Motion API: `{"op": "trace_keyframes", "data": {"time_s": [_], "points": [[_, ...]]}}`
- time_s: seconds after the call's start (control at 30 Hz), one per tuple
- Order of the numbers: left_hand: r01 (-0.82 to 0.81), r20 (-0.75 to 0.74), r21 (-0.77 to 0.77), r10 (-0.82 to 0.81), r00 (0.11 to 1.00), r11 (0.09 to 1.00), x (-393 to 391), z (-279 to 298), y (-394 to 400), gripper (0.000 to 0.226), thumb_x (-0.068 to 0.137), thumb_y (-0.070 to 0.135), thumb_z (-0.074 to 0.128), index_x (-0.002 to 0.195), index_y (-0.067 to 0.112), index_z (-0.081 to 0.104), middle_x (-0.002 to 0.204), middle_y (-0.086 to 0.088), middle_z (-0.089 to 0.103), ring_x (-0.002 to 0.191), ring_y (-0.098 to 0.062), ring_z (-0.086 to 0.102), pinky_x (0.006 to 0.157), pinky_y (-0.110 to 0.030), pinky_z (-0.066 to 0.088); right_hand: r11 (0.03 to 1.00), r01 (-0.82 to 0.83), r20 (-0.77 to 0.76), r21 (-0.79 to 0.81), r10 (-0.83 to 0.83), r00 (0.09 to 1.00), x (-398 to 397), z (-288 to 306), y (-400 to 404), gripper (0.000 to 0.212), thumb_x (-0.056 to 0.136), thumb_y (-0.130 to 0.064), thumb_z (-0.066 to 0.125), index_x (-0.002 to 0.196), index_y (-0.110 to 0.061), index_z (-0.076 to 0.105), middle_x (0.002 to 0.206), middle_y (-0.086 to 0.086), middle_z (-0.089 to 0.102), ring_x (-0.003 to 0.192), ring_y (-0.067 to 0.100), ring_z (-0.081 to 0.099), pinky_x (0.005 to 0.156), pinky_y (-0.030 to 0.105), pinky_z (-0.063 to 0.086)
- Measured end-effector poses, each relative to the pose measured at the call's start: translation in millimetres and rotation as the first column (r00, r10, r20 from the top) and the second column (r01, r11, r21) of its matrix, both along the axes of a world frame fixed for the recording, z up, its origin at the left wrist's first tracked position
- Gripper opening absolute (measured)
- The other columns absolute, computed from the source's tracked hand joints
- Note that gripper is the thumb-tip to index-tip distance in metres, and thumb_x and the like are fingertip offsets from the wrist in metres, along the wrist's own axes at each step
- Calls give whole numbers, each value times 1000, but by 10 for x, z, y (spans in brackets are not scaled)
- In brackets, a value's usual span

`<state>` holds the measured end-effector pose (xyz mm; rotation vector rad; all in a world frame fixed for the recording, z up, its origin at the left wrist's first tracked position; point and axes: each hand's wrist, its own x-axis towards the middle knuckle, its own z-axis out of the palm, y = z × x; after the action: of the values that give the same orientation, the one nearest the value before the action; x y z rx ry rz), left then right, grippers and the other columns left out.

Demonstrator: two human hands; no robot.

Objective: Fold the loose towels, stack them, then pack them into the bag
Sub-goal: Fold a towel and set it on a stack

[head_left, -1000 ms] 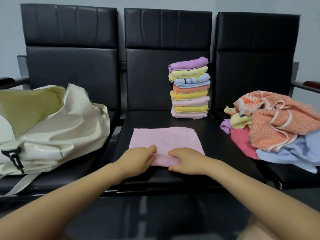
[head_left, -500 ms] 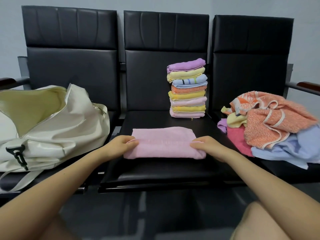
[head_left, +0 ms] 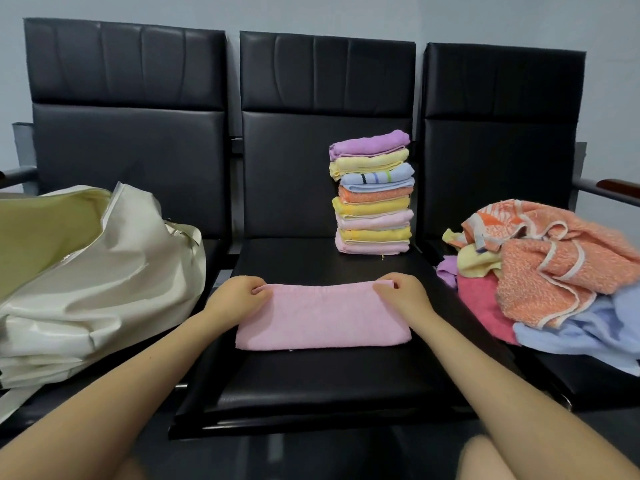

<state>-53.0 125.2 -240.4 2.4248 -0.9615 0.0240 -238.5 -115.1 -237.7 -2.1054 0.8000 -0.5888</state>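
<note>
A pink towel (head_left: 322,318) lies folded in half on the middle black seat (head_left: 311,382). My left hand (head_left: 235,294) pinches its far left corner and my right hand (head_left: 403,292) pinches its far right corner. Behind it, at the back right of the same seat, stands a stack of several folded towels (head_left: 373,194) with a purple one on top. On the right seat sits a heap of loose towels (head_left: 554,268) in orange, yellow, red and blue. A cream bag (head_left: 90,271) lies open on the left seat.
Three black padded chairs stand in a row against a pale wall. A dark armrest (head_left: 609,188) sticks out at the far right and another (head_left: 17,174) at the far left. My knees show at the bottom edge.
My hands took the towel's near edge, slid apart to its corners and carried it away from me onto the far edge, halving the towel.
</note>
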Motion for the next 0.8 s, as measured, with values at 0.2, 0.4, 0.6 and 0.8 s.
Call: {"op": "trace_keyframes", "data": {"time_s": [0.2,0.4,0.6,0.8], "points": [[-59,67,-11,59,996,998,226,-126,-168,20,93,26,52,100,22,70,96,5,56,92,-14,52,82,-32,45,991,137,34,11,-137,990,265,-158,-189,13,92,-19,57,92,-20,69,91,-5,65,91,15,60,69,25,40],[-47,76,59,42,996,997,319,-221,-219,18,91,23,52,102,26,66,102,3,54,101,-18,57,88,-37,49,977,134,-159,-165,-160,974,361,-271,-309,28,90,-28,63,117,-19,62,117,4,57,100,18,58,78,28,46],[-68,127,96,55,990,993,251,-241,-272,33,95,28,49,127,24,55,125,-4,52,117,-22,49,90,-36,47,971,142,-402,-192,-210,891,274,-110,-215,43,82,-59,60,89,-17,54,90,1,55,78,16,56,61,26,40],[-67,115,128,52,992,989,143,-223,-182,36,95,31,48,131,24,51,129,-7,50,118,-24,47,90,-36,45,996,66,-526,-55,-85,846,163,9,3,40,82,-47,66,99,-11,59,88,1,57,87,19,58,62,27,40]]}}
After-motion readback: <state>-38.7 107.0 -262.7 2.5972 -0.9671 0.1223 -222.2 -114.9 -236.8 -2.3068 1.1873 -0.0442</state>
